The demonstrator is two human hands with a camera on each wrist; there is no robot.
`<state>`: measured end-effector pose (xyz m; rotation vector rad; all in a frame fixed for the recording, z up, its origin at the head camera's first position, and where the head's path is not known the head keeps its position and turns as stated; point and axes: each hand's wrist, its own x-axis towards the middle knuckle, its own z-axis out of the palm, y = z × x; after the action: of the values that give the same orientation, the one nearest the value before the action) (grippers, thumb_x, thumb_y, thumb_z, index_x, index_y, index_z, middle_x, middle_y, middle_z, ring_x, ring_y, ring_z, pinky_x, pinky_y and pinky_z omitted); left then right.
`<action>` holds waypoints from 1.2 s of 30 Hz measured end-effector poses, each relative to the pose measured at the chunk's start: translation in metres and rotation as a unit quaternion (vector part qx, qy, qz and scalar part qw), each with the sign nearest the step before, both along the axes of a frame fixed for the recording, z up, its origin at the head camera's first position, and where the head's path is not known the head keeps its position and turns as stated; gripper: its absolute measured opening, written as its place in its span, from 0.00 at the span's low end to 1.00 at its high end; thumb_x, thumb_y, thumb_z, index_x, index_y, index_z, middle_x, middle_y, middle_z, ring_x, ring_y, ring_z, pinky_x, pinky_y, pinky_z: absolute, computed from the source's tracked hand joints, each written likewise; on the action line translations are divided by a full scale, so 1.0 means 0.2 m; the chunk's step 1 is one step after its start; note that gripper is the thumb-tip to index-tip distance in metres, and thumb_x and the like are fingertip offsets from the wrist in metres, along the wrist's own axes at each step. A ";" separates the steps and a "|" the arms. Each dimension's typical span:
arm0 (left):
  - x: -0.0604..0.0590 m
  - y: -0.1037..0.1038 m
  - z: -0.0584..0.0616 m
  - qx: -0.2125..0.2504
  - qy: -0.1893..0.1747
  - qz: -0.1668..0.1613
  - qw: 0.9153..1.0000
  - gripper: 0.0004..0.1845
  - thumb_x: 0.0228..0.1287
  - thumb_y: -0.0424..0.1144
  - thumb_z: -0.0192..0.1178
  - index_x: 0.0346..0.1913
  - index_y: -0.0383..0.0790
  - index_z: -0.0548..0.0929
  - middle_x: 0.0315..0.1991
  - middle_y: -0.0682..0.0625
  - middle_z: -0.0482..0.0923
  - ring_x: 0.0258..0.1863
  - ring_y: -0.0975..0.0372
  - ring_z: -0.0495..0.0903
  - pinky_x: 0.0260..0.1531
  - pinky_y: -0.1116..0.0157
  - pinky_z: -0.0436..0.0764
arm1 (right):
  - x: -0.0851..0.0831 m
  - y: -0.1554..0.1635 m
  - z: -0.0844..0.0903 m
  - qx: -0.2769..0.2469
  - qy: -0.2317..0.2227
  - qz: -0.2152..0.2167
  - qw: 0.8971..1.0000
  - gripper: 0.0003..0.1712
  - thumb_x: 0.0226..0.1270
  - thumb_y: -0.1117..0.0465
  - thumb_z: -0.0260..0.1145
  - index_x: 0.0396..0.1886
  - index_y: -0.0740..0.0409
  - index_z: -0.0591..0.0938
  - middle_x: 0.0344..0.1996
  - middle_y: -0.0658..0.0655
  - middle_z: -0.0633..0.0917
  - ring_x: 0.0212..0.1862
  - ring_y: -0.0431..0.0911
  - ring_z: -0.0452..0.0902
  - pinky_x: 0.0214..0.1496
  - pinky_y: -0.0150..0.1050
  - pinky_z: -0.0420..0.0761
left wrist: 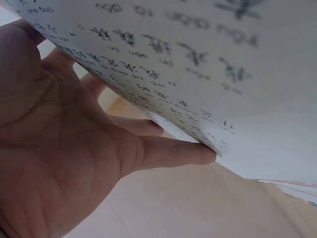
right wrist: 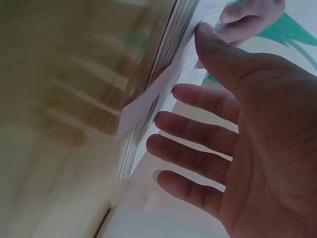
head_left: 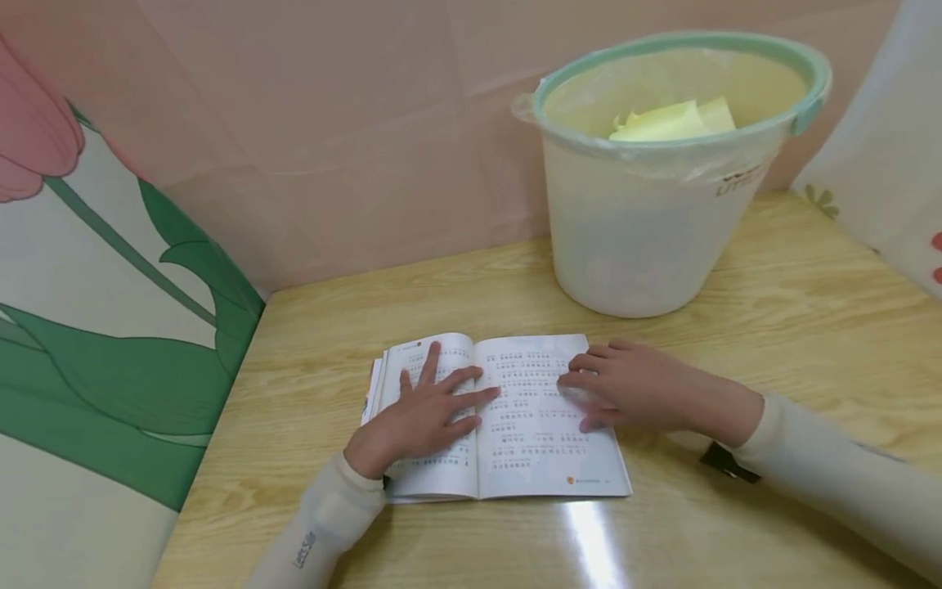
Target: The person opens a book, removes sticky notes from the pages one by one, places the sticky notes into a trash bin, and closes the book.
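An open book (head_left: 545, 442) with printed text lies on the wooden table. My left hand (head_left: 423, 417) rests spread across its left page, with the fingertips reaching over the centre fold. In the left wrist view, fingers of that hand (left wrist: 64, 134) touch the printed paper. My right hand (head_left: 633, 384) is at the right page's outer edge, thumb and fingers slightly bent. Seen from the right wrist, the thumb tip of this hand (right wrist: 267, 124) lies at the page edge and the other fingers are apart. A pale pinkish flap of paper (right wrist: 143, 106) sticks out from the page edges.
A white bin (head_left: 633, 237) with a green rim and a clear liner stands behind the book to the right. Crumpled yellow paper (head_left: 673, 123) is inside it. A pink wall covering (head_left: 353, 147) borders the table's back, and a flower-patterned panel (head_left: 110, 327) its left side.
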<state>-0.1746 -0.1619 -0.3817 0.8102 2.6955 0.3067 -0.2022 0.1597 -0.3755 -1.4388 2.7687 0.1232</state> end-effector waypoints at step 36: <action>0.01 -0.01 0.00 0.007 0.003 -0.007 1.000 0.24 0.77 0.55 0.47 0.73 0.71 0.65 0.79 0.60 0.55 0.78 0.37 0.24 0.61 0.21 0.48 | 0.07 0.05 -0.04 -0.029 0.091 0.068 0.993 0.10 0.62 0.60 0.68 0.42 0.50 0.80 0.33 0.48 0.84 0.38 0.44 0.78 0.45 0.43 0.78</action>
<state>-0.1731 -0.1630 -0.3817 0.8335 2.6946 0.3214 -0.1878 0.1702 -0.3827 -1.7145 2.8329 0.1862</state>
